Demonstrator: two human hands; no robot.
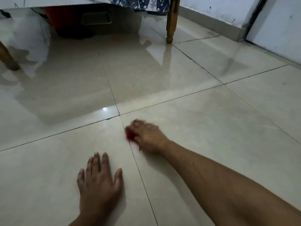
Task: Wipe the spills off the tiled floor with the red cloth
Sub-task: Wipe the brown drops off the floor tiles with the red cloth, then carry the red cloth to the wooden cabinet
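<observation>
Wiping is underway: the right hand is gripping the cloth on the floor; left hand is lying flat, fingers spread; no spills are showing clearly, so progress is uncertain.

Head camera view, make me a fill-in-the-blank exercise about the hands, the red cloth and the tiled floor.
1. The right hand grips a bunched cloth coloured ____.
2. The left hand lies ____ on the glossy beige tiled floor, palm down.
3. The turned wooden furniture leg stands ____ the right hand.

Missing words: red; flat; beyond
</observation>
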